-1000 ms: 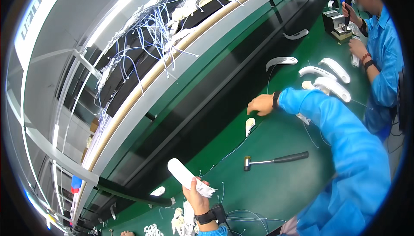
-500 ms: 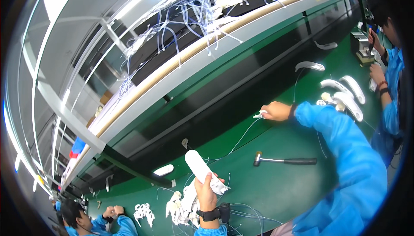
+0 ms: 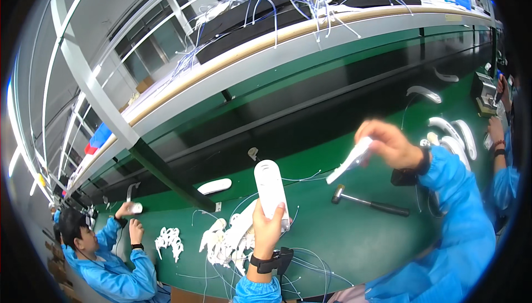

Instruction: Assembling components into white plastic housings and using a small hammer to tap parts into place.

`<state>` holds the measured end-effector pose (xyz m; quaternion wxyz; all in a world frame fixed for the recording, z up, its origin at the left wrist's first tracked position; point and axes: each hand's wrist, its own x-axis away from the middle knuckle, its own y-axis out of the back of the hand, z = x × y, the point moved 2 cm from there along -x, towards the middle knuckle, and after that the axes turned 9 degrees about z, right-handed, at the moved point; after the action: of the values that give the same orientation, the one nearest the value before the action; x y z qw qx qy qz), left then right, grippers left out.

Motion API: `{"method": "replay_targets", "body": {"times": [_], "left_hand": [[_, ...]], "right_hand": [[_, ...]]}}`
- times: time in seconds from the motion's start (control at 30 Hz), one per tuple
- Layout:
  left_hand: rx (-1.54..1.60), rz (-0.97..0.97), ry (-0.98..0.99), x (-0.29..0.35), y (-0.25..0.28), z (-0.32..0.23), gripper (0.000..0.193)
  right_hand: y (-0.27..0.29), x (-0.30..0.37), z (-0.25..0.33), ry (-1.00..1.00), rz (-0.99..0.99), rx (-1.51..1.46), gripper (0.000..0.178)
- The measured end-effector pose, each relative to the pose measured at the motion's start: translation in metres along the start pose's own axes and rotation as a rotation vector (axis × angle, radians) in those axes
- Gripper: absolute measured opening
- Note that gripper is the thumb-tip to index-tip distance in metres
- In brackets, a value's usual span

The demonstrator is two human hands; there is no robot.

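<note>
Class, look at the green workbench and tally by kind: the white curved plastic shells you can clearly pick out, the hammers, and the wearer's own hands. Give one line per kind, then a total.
White curved shells: 8, one in the left hand, one in the right hand, one lying at centre left, five at the far right
Hammers: 1
Hands: 2
Total: 11

Bright blue sleeves (image 3: 454,203), black wristbands (image 3: 260,262) on both.

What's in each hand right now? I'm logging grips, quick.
Left hand: closed on an upright white oblong shell.
Right hand: closed on a slim white curved piece.
</note>
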<state>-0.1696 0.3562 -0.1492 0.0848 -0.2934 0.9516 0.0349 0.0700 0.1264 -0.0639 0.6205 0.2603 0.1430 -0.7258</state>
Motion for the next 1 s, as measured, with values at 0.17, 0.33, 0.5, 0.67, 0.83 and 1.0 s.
{"method": "replay_targets", "body": {"times": [0.17,0.33,0.5,0.67,0.83,1.0], "left_hand": [[-0.08,0.094,-0.002,0.008,-0.008,-0.007,0.025],[-0.177,0.128,0.009,0.021,-0.012,-0.01,0.027],[-0.285,0.13,0.034,0.032,-0.026,-0.019,0.032],[-0.431,0.123,-0.033,0.037,-0.027,-0.022,0.032],[-0.489,0.088,-0.128,0.04,-0.03,-0.027,0.024],[-0.513,0.051,-0.092,0.04,-0.031,-0.028,0.028]], "right_hand": [[-0.016,-0.006,0.014,0.093,-0.005,-0.011,0.041],[-0.043,-0.032,0.005,0.047,0.134,0.388,0.016],[-0.069,-0.048,-0.012,0.113,0.103,0.544,0.014],[-0.078,-0.058,-0.023,0.097,0.097,0.547,0.015],[-0.08,-0.06,-0.034,0.108,0.097,0.589,0.016],[-0.082,-0.06,-0.035,0.127,0.1,0.672,0.016]]}}
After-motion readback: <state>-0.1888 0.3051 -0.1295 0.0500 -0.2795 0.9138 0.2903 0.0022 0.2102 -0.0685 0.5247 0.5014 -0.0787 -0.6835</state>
